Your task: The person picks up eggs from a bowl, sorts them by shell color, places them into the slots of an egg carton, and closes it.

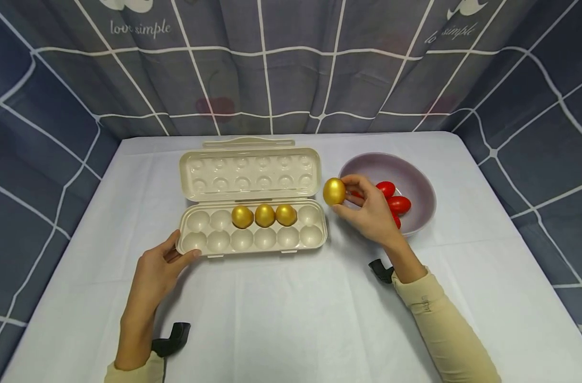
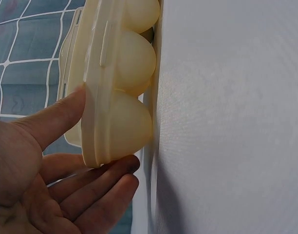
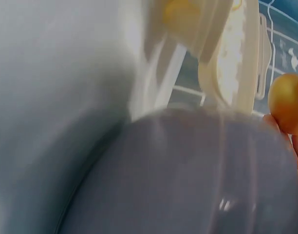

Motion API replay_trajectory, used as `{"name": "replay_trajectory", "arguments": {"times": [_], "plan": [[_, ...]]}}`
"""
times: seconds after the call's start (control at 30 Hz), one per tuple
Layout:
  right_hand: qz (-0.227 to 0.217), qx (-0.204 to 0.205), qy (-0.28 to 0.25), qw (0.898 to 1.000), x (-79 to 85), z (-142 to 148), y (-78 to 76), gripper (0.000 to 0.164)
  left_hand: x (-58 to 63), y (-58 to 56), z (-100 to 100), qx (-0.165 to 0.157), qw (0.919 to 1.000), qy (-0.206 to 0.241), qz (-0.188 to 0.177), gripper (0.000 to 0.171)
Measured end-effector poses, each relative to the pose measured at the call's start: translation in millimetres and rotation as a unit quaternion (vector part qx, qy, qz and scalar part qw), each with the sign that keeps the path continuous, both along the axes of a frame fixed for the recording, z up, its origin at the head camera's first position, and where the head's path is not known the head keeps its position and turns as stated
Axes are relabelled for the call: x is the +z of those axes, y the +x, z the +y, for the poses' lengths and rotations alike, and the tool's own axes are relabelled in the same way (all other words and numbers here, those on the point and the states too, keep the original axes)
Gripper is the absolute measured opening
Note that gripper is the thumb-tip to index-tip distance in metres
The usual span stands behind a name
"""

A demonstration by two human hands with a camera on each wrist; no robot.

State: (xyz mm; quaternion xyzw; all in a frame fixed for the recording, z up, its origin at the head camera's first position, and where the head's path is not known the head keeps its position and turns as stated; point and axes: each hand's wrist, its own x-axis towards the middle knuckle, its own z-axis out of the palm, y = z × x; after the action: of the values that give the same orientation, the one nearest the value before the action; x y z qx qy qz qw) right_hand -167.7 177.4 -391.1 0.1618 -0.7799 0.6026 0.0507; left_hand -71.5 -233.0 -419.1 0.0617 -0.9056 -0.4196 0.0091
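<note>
An open cream egg carton (image 1: 264, 239) lies on the table with its lid tipped back. Three golden eggs (image 1: 264, 215) sit side by side in its back row. My left hand (image 1: 157, 274) holds the carton's front left corner; in the left wrist view the thumb (image 2: 66, 114) lies against the rim and the fingers (image 2: 98, 195) reach round the end. Between thumb and fingertips, my right hand (image 1: 374, 215) pinches another golden egg (image 1: 334, 191), held just right of the carton, over the near left rim of a purple bowl (image 1: 422, 199).
Several glossy red egg-shaped pieces (image 1: 398, 205) lie in the bowl, partly hidden behind the right hand. A white cloth (image 1: 281, 314) covers the table. Dark grid-patterned curtains (image 1: 291, 80) rise behind it and along both sides. Each wrist carries a black camera mount (image 1: 173, 340).
</note>
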Motion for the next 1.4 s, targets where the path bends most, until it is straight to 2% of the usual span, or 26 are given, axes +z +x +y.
{"name": "replay_trajectory", "arguments": {"times": [0.27,0.4,0.67,0.87,1.03,1.13,1.27,1.4], "plan": [[0.03,0.021,0.007,0.999,-2.7,-28.1,8.0,0.057,-0.5,0.5,-0.3,0.002,1.0,0.005,0.0,0.082],[0.036,0.035,0.014,0.999,-9.7,-40.2,10.8,0.061,-1.2,0.2,0.1,0.0,1.0,0.002,0.003,0.081],[0.009,0.023,0.06,0.998,-23.9,-52.0,10.2,0.052,0.2,0.2,0.4,-0.002,1.0,0.0,-0.003,0.082],[-0.012,0.0,0.1,0.995,-26.4,-55.8,4.6,0.052,0.9,0.6,0.1,-0.002,0.9999,0.008,-0.006,0.084],[-0.031,-0.002,0.149,0.988,-27.5,-59.2,0.1,0.052,0.8,0.7,-0.3,-0.002,1.0,0.009,-0.001,0.083],[-0.015,-0.001,0.195,0.981,-27.3,-60.4,-1.0,0.05,0.8,0.5,0.0,-0.002,1.0,0.002,0.003,0.081],[0.021,0.0,0.259,0.966,-27.1,-61.6,-1.1,0.048,0.7,0.6,0.5,-0.002,1.0,-0.003,0.006,0.081],[0.036,-0.004,0.278,0.96,-27.1,-62.8,0.4,0.047,-0.1,0.9,0.7,-0.001,1.0,0.0,0.01,0.079]]}}
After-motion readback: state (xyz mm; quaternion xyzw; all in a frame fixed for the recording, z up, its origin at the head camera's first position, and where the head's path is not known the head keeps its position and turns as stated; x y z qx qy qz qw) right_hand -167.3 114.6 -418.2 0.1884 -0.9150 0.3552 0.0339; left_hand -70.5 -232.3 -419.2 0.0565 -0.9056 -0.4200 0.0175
